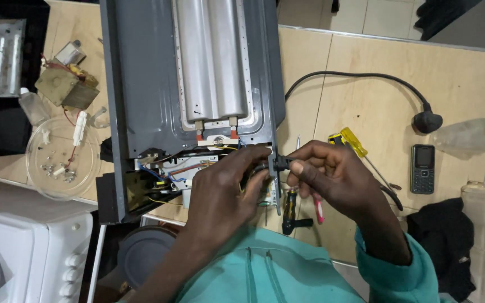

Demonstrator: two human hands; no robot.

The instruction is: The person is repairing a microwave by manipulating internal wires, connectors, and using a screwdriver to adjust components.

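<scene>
An opened grey appliance chassis (141,84) lies on the wooden table, its wiring and parts exposed at the near end. My left hand (220,188) reaches into that wiring bay, fingers curled by the black cord grommet (279,163) at the chassis's right edge. My right hand (332,174) pinches the same black cord end from outside the edge. The black power cable (360,76) loops away across the table to its plug (426,120).
Left: a transformer (65,84), a glass plate (46,179) holding screws, a white appliance (23,247). Right: a yellow-handled screwdriver (352,143), a small black phone (422,168), a plastic bottle (470,137), dark cloth (442,235). More tools (289,210) lie under my hands.
</scene>
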